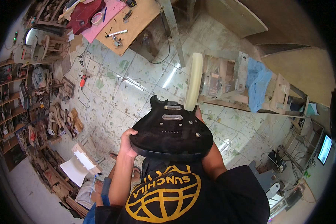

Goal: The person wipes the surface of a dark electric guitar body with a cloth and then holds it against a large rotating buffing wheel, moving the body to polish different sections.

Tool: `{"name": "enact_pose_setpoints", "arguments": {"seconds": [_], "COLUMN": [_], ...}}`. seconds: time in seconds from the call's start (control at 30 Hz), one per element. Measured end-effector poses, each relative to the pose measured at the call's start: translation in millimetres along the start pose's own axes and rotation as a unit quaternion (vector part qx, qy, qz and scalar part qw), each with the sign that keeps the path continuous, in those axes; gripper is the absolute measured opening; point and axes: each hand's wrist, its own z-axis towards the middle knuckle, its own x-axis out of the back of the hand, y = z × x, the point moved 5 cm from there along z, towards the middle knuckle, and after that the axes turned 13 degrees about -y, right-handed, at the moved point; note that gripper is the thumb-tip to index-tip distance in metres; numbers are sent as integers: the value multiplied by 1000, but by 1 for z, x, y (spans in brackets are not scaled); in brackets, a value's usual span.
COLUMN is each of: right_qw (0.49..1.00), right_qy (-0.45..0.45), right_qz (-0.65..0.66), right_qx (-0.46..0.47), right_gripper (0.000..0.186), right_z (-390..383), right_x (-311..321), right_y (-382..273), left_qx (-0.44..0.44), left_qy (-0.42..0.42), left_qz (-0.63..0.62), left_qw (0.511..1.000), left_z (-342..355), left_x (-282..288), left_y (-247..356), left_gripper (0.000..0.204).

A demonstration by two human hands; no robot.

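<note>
A glossy black electric guitar body (pixel 164 134) is held up in front of my chest, its face upward, with pickup slots and several drilled holes. My left hand (pixel 128 143) grips its left edge, thumb on top and the other fingers out of sight beneath. On the far right edge, my right hand (pixel 199 114) is wrapped round the body, mostly hidden by it. A pale, thick buffing wheel (pixel 195 80) stands on edge just beyond, its lower end overlapping the body's far right part. Whether the two touch, I cannot tell.
The wheel's wooden stand (pixel 220 76) is draped with a blue cloth (pixel 257 84). A workbench (pixel 143 18) at the far left bears a red guitar body (pixel 85 16) and tools. An orange power tool (pixel 83 80) with its cord lies on the tiled floor. Wood pieces (pixel 58 119) and shelves line the left.
</note>
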Motion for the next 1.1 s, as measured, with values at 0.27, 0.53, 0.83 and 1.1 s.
{"name": "enact_pose_setpoints", "arguments": {"seconds": [0.27,0.53,0.83,1.1], "right_qw": [999,1000,999,997], "right_qy": [29,17,-3,-64], "right_qz": [3,5,-34,-44], "right_qx": [-24,-8,-14,-21], "right_gripper": [63,65,65,65], "right_z": [-1,3,-11,-26], "right_x": [-4,17,23,28], "right_y": [-1,-16,-35,-59], "left_qx": [12,22,46,87], "left_qy": [5,-8,-19,-32], "left_qz": [12,21,25,15], "left_qw": [1000,1000,998,996], "left_z": [18,42,64,70], "left_x": [0,-1,6,-20], "left_y": [5,7,-1,-11], "left_gripper": [48,51,52,52]}}
